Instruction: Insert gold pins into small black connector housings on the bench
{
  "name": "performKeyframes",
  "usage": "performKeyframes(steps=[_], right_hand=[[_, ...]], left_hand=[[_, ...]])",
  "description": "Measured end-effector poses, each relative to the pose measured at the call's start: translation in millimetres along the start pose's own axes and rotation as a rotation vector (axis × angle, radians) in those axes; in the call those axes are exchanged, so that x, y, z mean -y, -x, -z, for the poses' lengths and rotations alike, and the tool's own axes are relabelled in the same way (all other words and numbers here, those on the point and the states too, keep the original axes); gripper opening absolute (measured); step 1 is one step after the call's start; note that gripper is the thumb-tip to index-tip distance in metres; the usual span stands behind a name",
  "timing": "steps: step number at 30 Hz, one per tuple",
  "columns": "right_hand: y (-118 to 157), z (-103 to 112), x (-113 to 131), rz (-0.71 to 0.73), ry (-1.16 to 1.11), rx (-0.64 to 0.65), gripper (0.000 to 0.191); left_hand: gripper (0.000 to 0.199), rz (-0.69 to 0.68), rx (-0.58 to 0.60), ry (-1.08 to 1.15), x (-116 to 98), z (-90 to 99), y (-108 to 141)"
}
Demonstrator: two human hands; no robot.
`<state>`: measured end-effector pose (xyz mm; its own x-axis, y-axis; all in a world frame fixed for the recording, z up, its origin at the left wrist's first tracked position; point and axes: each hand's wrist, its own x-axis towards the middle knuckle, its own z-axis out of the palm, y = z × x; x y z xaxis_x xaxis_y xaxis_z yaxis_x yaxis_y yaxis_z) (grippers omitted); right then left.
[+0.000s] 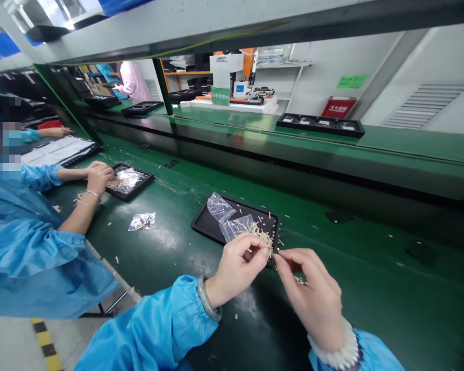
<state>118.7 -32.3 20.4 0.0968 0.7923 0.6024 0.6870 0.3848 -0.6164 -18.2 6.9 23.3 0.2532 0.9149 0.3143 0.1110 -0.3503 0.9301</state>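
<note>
The 2 hands [239, 268] pinch narrowly, contents unclear, beside thin, short beige strips [263, 235].

Near tray [206, 223] contains two plastic bags [219, 207] and, at its right end, strips [264, 236]. Left hand [239, 265] is before that end; right hand [315, 291], to the tray's right. A loose bag [142, 221] lies left of the tray, a second tray [139, 188] farther left. A machine [225, 77] stands behind the tray; a compartment tray [320, 131], behind and right.
</note>
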Motion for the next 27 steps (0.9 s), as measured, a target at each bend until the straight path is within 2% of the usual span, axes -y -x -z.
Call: performKeyframes(steps=[2,10,13,15,22,25,27], right_hand=[[-0.6,0.5,0.2,0.063,0.021,0.039,0.011],[-7.7,3.5,-1.5,0.013,-0.080,0.142,0.010],[-9.0,1.1,-1.8,0.024,-0.051,0.140,0.010],[-9.6,-1.8,-1.3,-0.007,-0.047,0.125,0.010],[-17.1,-4.9,-12.4,-0.296,-0.112,0.098,0.019],[-21.9,-5.8,-26.9,-0.331,-0.041,0.069,0.025],[-23.7,-9.2,-35.4,-0.317,0.073,0.128,0.025]], left_hand=[[0.008,-0.034,-0.011,-0.037,0.4,1.1,-0.2],[0.017,-0.225,0.114,-0.274,-3.8,10.8,-2.3],[0.019,-0.224,0.122,-0.296,-4.2,13.0,-3.9],[0.016,-0.151,0.109,-0.218,-3.3,12.4,-4.5],[0.014,0.197,0.042,0.174,2.4,9.8,-11.3],[0.018,0.329,-0.017,0.203,7.5,11.5,-16.1],[0.020,0.363,-0.050,0.217,11.8,12.2,-18.8]])
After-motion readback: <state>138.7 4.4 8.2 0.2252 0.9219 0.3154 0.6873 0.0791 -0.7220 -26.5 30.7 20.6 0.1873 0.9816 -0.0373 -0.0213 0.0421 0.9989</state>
